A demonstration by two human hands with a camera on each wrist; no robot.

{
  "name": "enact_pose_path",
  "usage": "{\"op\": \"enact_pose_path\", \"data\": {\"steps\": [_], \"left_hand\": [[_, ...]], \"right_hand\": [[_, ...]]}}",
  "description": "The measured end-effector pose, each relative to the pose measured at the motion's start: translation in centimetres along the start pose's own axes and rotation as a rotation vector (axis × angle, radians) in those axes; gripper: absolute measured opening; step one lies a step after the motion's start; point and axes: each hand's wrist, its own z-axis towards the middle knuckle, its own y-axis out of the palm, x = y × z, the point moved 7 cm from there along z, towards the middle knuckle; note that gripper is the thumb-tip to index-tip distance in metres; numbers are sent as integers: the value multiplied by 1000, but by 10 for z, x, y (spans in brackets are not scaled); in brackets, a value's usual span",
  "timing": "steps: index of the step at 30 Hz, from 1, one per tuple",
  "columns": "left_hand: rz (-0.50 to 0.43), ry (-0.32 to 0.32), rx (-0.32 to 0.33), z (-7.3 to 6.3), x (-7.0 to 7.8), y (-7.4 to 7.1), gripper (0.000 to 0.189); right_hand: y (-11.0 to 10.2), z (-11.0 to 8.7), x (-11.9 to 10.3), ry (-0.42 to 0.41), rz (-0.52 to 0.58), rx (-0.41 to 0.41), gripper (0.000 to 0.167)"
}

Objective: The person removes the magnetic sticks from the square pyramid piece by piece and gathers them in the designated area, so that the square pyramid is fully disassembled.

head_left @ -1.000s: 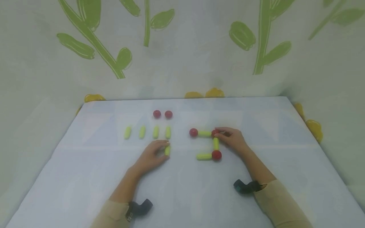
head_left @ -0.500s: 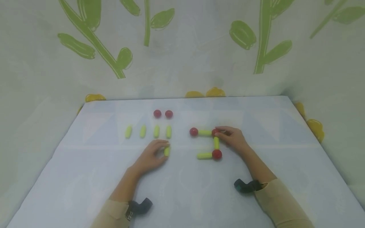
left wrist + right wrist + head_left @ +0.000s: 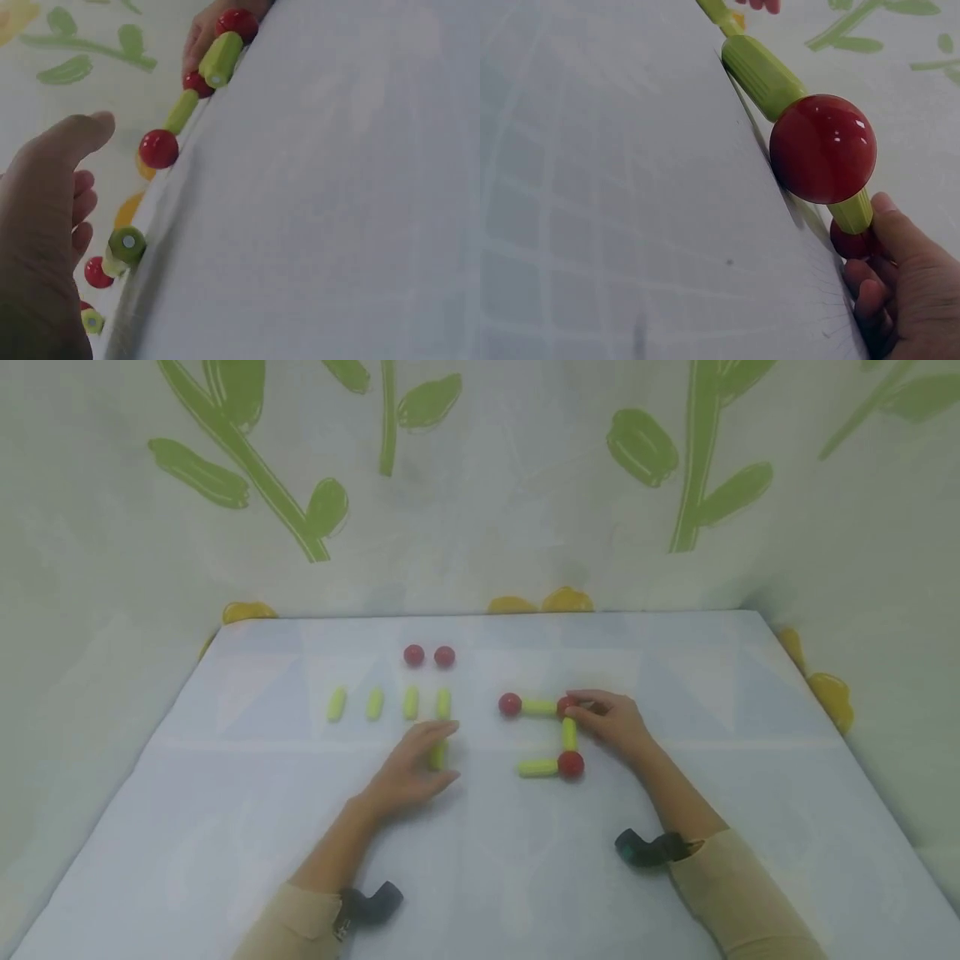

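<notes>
My left hand (image 3: 408, 768) is around a yellow-green rod (image 3: 437, 755) lying on the table, its thumb and fingers spread apart. In the left wrist view the thumb is extended. My right hand (image 3: 615, 727) pinches a red ball (image 3: 566, 707), partly hidden by the fingers, at the far corner of a joined shape. From that ball one rod (image 3: 538, 707) runs left to another red ball (image 3: 510, 704). A second rod (image 3: 570, 735) leads toward the near red ball (image 3: 823, 148), from which a third rod (image 3: 762, 77) points left.
Several loose yellow-green rods (image 3: 375, 703) stand in a row beyond the left hand. Two red balls (image 3: 414, 655) lie behind them. The white table (image 3: 480, 860) meets a wall (image 3: 525, 510) painted with green leaves at its far edge.
My left thumb and fingers, earlier gripping the rod at its ends, have spread and let it go. The right hand keeps its hold on the ball.
</notes>
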Motion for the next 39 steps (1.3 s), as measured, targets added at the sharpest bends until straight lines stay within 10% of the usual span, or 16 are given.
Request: {"op": "enact_pose_path", "data": {"steps": [5,18,39], "left_hand": [[-64,138,-85,7,29,19,58],[-80,136,-412,48,48,96,46],[-87,240,-448,44,61,95,47]], "right_hand": [[0,1,-3,-10,-36,1,52],[2,-1,-6,-44,-42,6,50],[0,-2,-8,-73,-36,10,47]]}}
